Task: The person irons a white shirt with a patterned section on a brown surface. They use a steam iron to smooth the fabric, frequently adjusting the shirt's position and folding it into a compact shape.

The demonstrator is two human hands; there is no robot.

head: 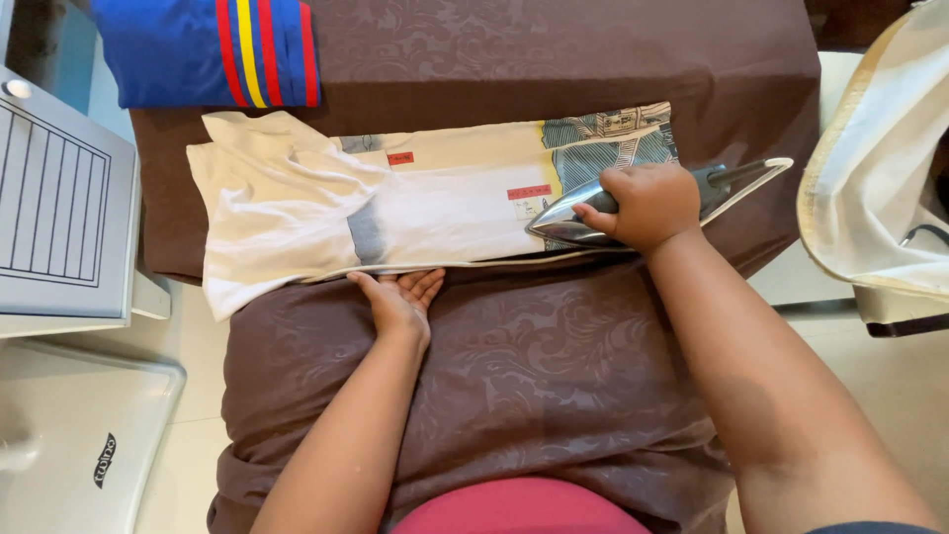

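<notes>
Head view shows the right hand (647, 206) clenched on the handle of an iron (633, 203), which rests on the right end of a folded white shirt (395, 213) lying across the brown cloth (554, 356). The left hand (400, 302) lies flat and released at the shirt's near edge. The right part looks smooth; I judge the wrinkled left part is not yet pressed. A folded blue garment (198, 49) lies behind.
</notes>
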